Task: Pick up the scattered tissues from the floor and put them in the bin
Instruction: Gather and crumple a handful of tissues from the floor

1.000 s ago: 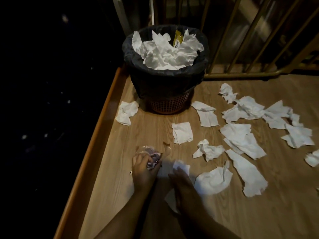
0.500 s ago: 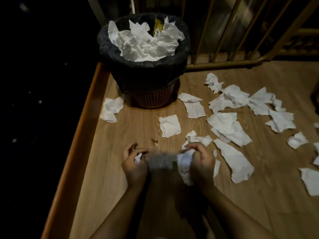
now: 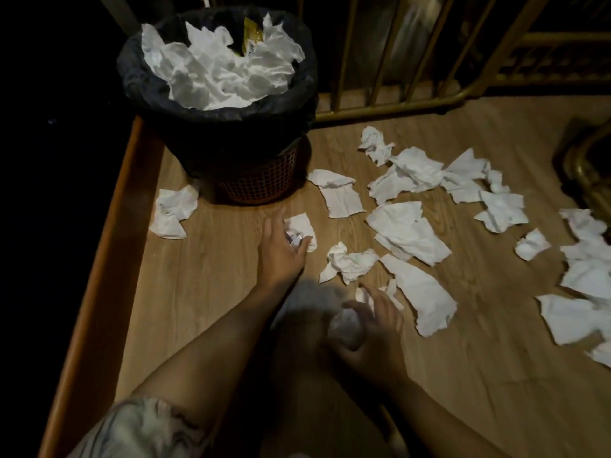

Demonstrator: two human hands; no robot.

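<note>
Several white tissues lie scattered on the wooden floor (image 3: 211, 276). An orange mesh bin (image 3: 261, 183) with a black liner stands at the back left, heaped with crumpled tissues. My left hand (image 3: 281, 246) reaches forward and grips a small crumpled wad while its fingers close on a flat tissue (image 3: 302, 228) just in front of the bin. My right hand (image 3: 370, 328) is nearer me and holds a balled-up tissue (image 3: 347, 325). A crumpled tissue (image 3: 350, 262) lies between the two hands.
A raised wooden edge (image 3: 109, 246) borders the floor on the left, with darkness beyond. A brass railing (image 3: 396, 107) runs behind the bin. One tissue (image 3: 173, 213) lies left of the bin; many more spread to the right edge (image 3: 578, 312). A brass frame (image 3: 591, 173) stands far right.
My left hand has moved forward from near my right hand to the tissue in front of the bin. My right hand has crumpled its tissue into a ball and drawn back.
</note>
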